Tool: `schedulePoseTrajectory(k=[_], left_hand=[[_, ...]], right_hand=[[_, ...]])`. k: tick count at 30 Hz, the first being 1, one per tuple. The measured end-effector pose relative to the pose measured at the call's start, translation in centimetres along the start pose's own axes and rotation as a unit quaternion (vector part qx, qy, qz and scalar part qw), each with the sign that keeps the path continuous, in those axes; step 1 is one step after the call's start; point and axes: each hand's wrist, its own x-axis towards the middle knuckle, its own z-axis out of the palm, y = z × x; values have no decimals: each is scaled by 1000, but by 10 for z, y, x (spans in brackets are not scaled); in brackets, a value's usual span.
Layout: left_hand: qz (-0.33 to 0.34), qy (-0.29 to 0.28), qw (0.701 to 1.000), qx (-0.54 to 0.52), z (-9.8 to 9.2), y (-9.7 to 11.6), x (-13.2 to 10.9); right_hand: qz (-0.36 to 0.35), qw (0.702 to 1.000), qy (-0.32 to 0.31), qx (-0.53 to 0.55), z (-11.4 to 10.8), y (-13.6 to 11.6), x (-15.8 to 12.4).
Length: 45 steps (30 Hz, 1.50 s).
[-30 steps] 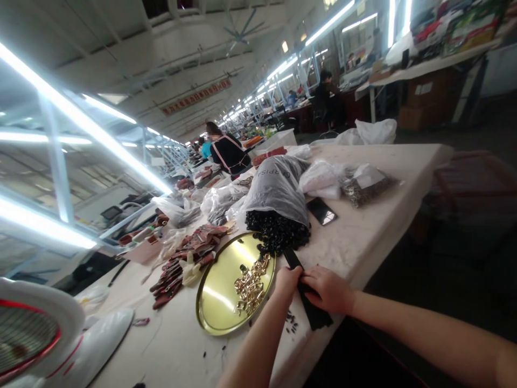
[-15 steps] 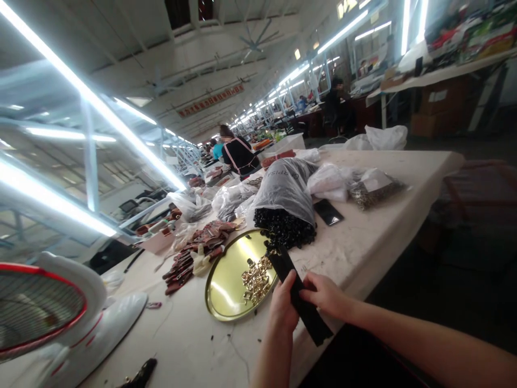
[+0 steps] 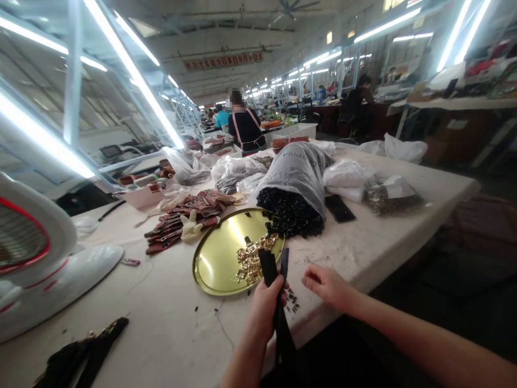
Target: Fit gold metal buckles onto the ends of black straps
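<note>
My left hand [image 3: 266, 302] is wrapped round black strips [image 3: 268, 267] that look like fabric tape or straps. Their upper ends stand by the plate's rim and their lower ends hang over the table edge. To the right, my right hand [image 3: 329, 288] is apart from the strips, its fingers curled together; whatever they may hold is hidden. A round gold plate [image 3: 214, 258] carries small gold metal fittings [image 3: 250, 261]. Behind it lies an open bag [image 3: 297, 167] of small black pieces [image 3: 291, 213]. Several tiny dark bits [image 3: 293, 302] lie beside my left hand.
A white fan [image 3: 52, 242] stands at left, with black strips bearing gold parts [image 3: 89, 350] in front. Stacked brown pieces [image 3: 173, 226] lie left of the plate. A dark phone [image 3: 340, 208] and a bag of metal pieces [image 3: 391, 195] lie right. A person [image 3: 244, 126] is beyond.
My right hand has come off the black strip and moved slightly right. My left hand keeps hold; the strip has turned more upright and now shows as separate lengths. The view has shifted and levelled.
</note>
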Motion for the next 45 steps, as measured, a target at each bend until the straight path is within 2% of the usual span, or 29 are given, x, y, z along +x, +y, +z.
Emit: schedulePoseTrajectory(k=[2,4,7,9,13,20,22,24,26,28,30,32,35,37,39,42,45], left_hand=[[-4,14,1000,21,-12,1,2],[-16,27,998,48,-20,0,2],[-38,27,998,46,-24,0,0],[-58,16,998,20,-25,1,-4],[-99,-9,994,-39,-28,5,-11],[-105,-27,990,-87,-29,6,-20],[-104,-27,990,-90,-29,7,-22],[-108,-27,989,-93,-29,7,-24],[-115,-28,988,-95,-32,5,-27],[-121,-34,987,-98,-34,3,-31],[-126,-42,986,-105,-36,0,-34],[-128,-45,985,-110,-37,-2,-38],[-127,-42,986,-94,-35,-5,-43],[-114,-38,991,-58,-33,-6,-45],[-70,-26,997,9,-33,-9,-46],[25,5,993,119,-35,-12,-47],[80,20,977,197,-41,-13,-50]], right_hand=[[25,991,63,-113,-13,14,27],[43,981,88,-168,-22,28,56],[55,966,84,-238,-23,40,92],[54,955,68,-282,-19,45,106],[35,938,34,-343,-15,47,112],[-22,933,-41,-357,-13,37,92],[-38,940,-48,-337,-9,30,87],[-44,960,-56,-272,-5,21,83],[-20,986,-73,-147,-1,11,76],[37,994,-100,14,3,0,66],[99,972,-125,171,6,-11,54],[156,932,-141,295,7,-20,42],[223,876,-142,403,6,-28,30],[243,861,-132,427,5,-30,25],[247,867,-119,416,5,-31,21],[214,906,-118,347,3,-35,17],[128,953,-124,243,1,-40,12]])
